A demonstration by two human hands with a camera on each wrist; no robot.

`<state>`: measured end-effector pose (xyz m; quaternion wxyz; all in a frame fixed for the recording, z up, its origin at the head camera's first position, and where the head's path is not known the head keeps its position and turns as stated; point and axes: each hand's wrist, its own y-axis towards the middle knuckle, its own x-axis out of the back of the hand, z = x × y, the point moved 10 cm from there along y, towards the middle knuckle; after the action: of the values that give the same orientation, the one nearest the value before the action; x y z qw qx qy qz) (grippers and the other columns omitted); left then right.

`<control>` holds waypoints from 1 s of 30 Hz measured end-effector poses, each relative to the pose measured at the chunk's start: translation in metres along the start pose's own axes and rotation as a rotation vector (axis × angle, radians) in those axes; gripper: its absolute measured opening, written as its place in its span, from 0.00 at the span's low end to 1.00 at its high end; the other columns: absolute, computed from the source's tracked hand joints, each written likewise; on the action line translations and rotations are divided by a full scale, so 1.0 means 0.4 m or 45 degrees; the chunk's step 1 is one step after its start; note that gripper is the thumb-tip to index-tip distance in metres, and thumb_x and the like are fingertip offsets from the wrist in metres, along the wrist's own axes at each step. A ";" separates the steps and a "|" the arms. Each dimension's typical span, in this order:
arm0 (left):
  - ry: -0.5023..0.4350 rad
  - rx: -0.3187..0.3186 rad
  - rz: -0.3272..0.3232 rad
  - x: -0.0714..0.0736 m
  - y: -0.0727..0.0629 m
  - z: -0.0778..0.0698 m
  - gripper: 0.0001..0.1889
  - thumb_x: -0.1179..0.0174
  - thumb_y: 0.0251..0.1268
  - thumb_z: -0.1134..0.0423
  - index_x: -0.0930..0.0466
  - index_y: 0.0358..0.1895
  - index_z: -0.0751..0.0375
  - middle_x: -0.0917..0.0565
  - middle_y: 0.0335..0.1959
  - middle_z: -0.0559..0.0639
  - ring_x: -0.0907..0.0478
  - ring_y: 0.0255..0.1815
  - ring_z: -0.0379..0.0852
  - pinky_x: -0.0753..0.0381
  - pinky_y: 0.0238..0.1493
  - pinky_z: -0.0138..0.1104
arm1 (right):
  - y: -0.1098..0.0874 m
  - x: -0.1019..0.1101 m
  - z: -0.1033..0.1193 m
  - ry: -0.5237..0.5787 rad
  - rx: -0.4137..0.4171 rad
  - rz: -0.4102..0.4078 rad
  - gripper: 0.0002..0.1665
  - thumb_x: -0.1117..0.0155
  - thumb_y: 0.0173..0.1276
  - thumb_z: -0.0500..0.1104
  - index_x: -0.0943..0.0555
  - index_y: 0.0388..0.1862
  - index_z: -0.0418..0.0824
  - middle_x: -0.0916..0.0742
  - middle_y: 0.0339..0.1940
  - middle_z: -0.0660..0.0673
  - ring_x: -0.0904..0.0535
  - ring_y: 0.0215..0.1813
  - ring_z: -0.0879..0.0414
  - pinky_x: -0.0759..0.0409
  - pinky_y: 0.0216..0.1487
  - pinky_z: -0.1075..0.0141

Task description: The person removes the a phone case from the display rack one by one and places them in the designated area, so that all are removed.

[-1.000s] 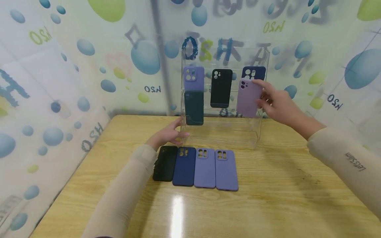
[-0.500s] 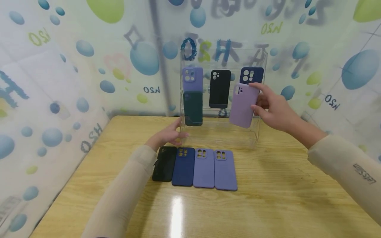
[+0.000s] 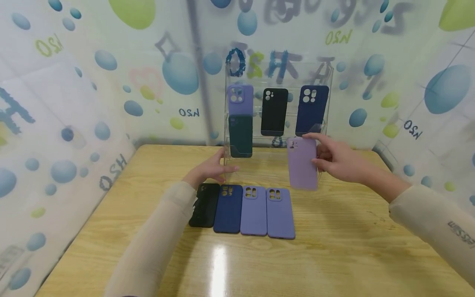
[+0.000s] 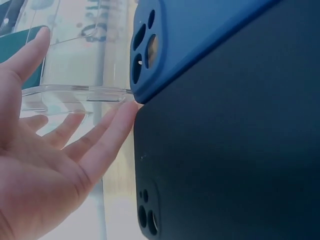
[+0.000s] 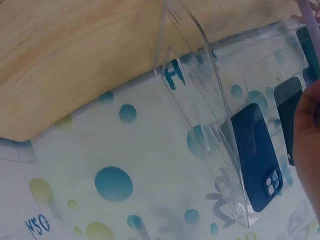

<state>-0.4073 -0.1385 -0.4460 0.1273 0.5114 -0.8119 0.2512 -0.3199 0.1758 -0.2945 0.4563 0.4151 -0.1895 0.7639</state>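
My right hand (image 3: 339,161) pinches a light purple phone case (image 3: 302,169) by its right edge, index finger at the top corner. The case hangs upright before the lower right part of a clear acrylic display stand (image 3: 269,154). My left hand (image 3: 208,167) holds the stand's lower left side, with thumb and fingers on either side of the clear panel (image 4: 80,91) in the left wrist view. On the stand are a purple case (image 3: 240,101), a dark green case (image 3: 241,138), a black case (image 3: 273,113) and a navy case (image 3: 311,109).
A row of phone cases lies on the wooden table (image 3: 352,247) before the stand: a black case (image 3: 204,208), a navy case (image 3: 228,212) and two purple cases, one the right-hand purple case (image 3: 281,216). A patterned backdrop (image 3: 148,62) surrounds the table.
My right hand has brought the light purple case down from in front of the navy case to the stand's lower right, uncovering the navy one. My left hand stays at the stand's side.
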 end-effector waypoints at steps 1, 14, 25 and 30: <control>-0.002 0.008 0.000 0.000 0.002 0.001 0.54 0.30 0.72 0.46 0.61 0.88 0.50 0.47 0.87 0.59 0.13 0.58 0.66 0.08 0.52 0.48 | -0.004 -0.014 -0.009 0.011 -0.018 0.036 0.40 0.39 0.80 0.33 0.41 0.84 0.47 0.13 0.35 0.42 0.19 0.32 0.54 0.20 0.32 0.63; -0.157 0.070 0.051 -0.004 0.012 0.019 0.50 0.31 0.74 0.48 0.54 0.88 0.50 0.41 0.85 0.59 0.27 0.77 0.62 0.14 0.66 0.53 | -0.040 -0.136 -0.100 0.336 -0.083 0.286 0.40 0.39 0.77 0.30 0.41 0.83 0.40 0.16 0.30 0.42 0.20 0.28 0.50 0.17 0.33 0.61; -0.199 0.032 0.072 -0.012 0.004 0.002 0.54 0.31 0.74 0.50 0.62 0.90 0.47 0.52 0.90 0.53 0.33 0.82 0.63 0.17 0.67 0.57 | -0.107 -0.255 -0.216 0.553 -0.371 0.506 0.41 0.42 0.77 0.33 0.46 0.83 0.39 0.18 0.32 0.41 0.20 0.34 0.49 0.16 0.39 0.56; -0.218 0.052 0.098 -0.010 -0.003 0.011 0.52 0.34 0.77 0.50 0.63 0.90 0.48 0.54 0.91 0.52 0.36 0.84 0.61 0.18 0.70 0.56 | -0.112 -0.286 -0.242 0.610 -0.426 0.479 0.43 0.41 0.77 0.34 0.49 0.85 0.37 0.17 0.37 0.39 0.19 0.34 0.50 0.18 0.36 0.59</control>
<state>-0.4043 -0.1381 -0.4512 0.0373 0.5020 -0.8334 0.2280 -0.2991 0.2018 -0.4473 0.4009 0.1013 -0.2728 0.8687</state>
